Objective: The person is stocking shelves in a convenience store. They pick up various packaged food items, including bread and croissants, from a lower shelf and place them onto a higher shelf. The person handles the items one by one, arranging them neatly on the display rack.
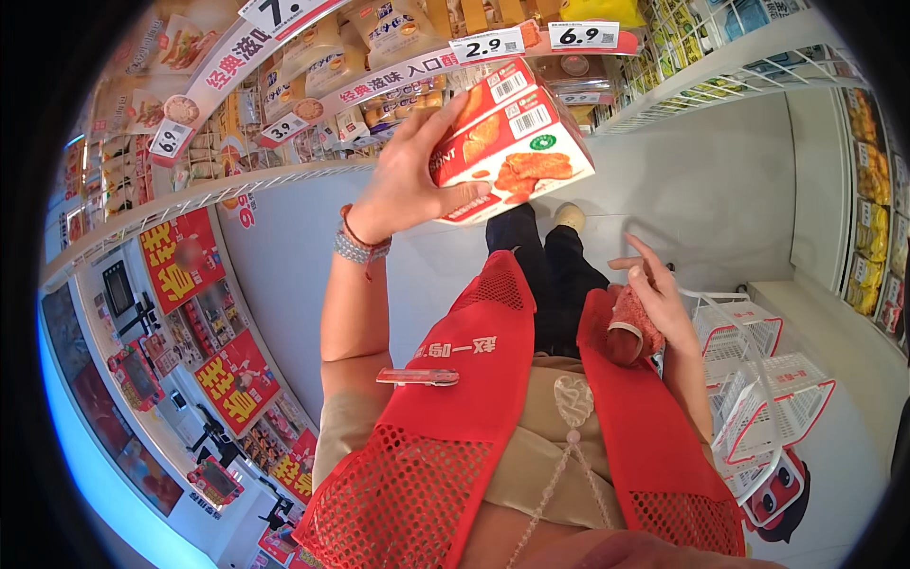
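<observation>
My left hand [419, 167] grips red-and-white food cartons, its thumb on the near face and its fingers over the far edge. The front carton [540, 171] bears a picture of browned food pieces, a green round mark and a barcode. Right behind it, a second similar carton [498, 85] shows its own barcode. Both are held tilted in front of the wire shelf. Lower on the right, beside my red vest [476, 355], my right hand [657, 291] holds a bunched reddish cloth [636, 320]. Its index finger points out; the other fingers are partly hidden.
Ahead, a curved wire shelf [284, 174] carries packaged bread and snacks behind price tags [487, 46]. Another wire rack [711, 71] stands at upper right. White shopping baskets [775, 398] sit near my right side. A checkout counter [242, 306] with screens and red signs lies left.
</observation>
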Available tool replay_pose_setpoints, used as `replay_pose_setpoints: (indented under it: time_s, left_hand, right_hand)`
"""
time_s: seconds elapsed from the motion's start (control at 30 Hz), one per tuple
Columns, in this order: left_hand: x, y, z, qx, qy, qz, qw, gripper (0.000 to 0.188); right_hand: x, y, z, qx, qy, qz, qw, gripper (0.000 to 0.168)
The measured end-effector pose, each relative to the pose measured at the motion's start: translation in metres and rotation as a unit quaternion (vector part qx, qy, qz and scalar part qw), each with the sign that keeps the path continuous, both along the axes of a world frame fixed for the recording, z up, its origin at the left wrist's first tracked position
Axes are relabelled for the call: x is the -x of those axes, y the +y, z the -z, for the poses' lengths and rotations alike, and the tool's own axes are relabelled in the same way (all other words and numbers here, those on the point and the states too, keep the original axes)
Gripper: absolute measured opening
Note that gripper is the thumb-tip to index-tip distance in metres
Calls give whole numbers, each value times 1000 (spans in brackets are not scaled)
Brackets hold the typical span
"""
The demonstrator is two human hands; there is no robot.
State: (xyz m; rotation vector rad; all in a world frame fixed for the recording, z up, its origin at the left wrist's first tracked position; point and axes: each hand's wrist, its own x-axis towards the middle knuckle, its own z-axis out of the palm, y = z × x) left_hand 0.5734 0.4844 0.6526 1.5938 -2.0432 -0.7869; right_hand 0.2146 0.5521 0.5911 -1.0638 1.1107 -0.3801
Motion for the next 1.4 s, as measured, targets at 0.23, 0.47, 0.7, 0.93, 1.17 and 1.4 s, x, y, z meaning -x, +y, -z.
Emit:
replay_pose_setpoints:
  time_s: [0.23,0.47,0.7,0.93,1.17,1.4]
  left_hand:
    - [-5,-75,-14,155,-121,-24,980,80]
    - [-9,-127,-13,301,-285,11,910,76]
    - [-12,-182,-5,110,-265,25,958,62]
    - [-13,-209,11,-33,-238,7,971,64]
    - [-28,-214,16,59,-245,19,968,54]
    - [-16,-232,26,-224,-152,-77,960,50]
  right_hand:
    - [-4,11,1,-19,0,-12,1000,49]
    - [7,15,4,-26,-10,22,999,47]
    - [11,18,5,-27,-14,39,999,44]
    - [11,14,-1,-45,-10,59,997,42]
    - [10,7,1,-45,-10,58,997,45]
    - [12,8,18,-22,-9,44,999,44]
